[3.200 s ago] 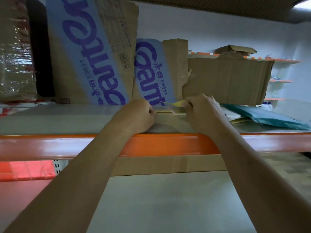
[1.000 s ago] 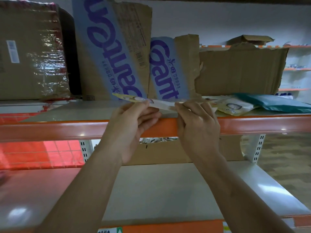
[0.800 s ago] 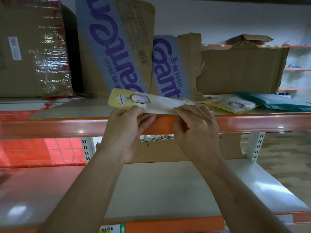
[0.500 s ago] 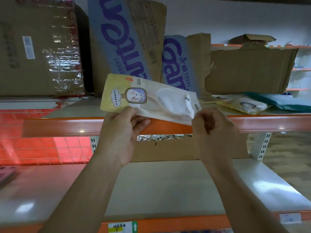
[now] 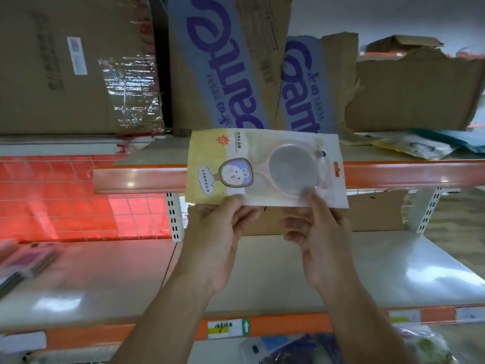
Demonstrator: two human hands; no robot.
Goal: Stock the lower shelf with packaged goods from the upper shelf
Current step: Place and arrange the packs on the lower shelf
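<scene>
Mirror pack [image 5: 265, 166] is pinched along its bottom edge by both hands, left hand [image 5: 221, 236] under the yellow card end, right hand [image 5: 317, 239] with its thumb up on the round glass. It's held up in front of the upper shelf [image 5: 136, 179] beam, above the lower shelf [image 5: 105, 279]. Looks light and floppy, slick plastic, and the glass is probably fragile, so I'd grip it at both ends. Long axis runs left-right, face toward me, hang tab right, handle pointing left.
</scene>
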